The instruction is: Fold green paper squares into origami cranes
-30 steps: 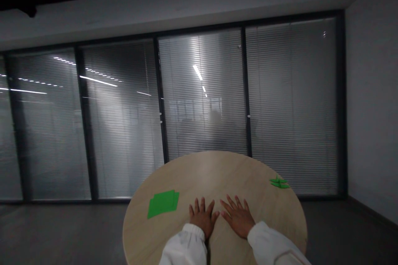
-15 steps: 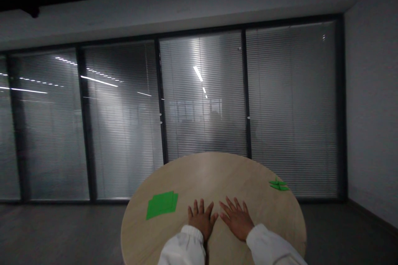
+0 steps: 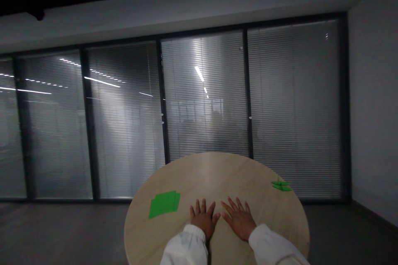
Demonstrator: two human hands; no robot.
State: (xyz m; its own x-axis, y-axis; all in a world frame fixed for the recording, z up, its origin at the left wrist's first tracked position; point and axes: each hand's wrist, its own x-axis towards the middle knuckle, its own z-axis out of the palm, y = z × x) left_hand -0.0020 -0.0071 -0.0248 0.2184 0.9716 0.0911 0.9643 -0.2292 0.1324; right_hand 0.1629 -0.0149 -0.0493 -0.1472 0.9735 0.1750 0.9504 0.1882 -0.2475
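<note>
My left hand [image 3: 202, 219] lies flat on the round wooden table [image 3: 214, 174], fingers spread, holding nothing. My right hand [image 3: 239, 219] rests flat beside it, fingers apart and also empty; the two thumbs nearly touch. Both arms wear white sleeves. A small stack of green paper sheets [image 3: 164, 203] lies on the table to the left of my left hand. A folded green paper figure [image 3: 281, 185] sits near the table's far right edge, well away from my right hand.
Behind the table runs a glass wall with closed blinds and dark frames [image 3: 163, 103]. A grey floor [image 3: 62, 232] surrounds the table, and a plain wall [image 3: 373, 112] stands on the right.
Both hands stay flat on the table in the same place. Only the camera view has shifted slightly.
</note>
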